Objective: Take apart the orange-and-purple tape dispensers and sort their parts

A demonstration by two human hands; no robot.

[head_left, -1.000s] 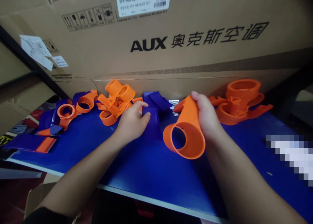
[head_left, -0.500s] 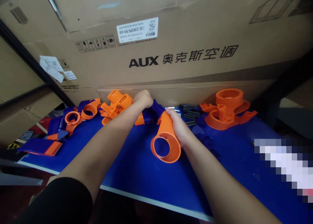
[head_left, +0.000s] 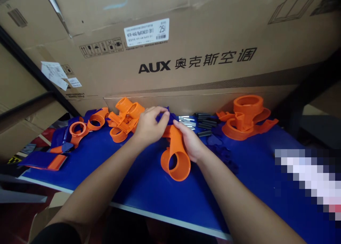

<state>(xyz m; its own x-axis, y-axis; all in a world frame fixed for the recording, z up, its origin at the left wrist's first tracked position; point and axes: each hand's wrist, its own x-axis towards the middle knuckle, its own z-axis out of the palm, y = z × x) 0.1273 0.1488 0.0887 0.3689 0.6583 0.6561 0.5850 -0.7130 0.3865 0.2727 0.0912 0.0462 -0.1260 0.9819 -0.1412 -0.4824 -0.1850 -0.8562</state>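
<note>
at centre frame, the right hand (head_left: 192, 141) is gripping an orange holder (head_left: 177, 146); the left hand (head_left: 151, 126) is showing bent fingers, hold unclear.

Head view, forward-down over both hands (head_left: 152, 126) (head_left: 193, 143)

Cardboard box (head_left: 173, 47): behind the things on our table (head_left: 149, 180).
Tape dispenser frame (head_left: 180, 155): in our right hand (head_left: 193, 142), our left hand (head_left: 151, 126) at its far end.
Frame heap (head_left: 125, 119): just left of our left hand.
Metal strips (head_left: 188, 122): beyond our right hand, left of the cylinders (head_left: 206, 124).
Frame stack (head_left: 245, 118): right of the cylinders.
</note>
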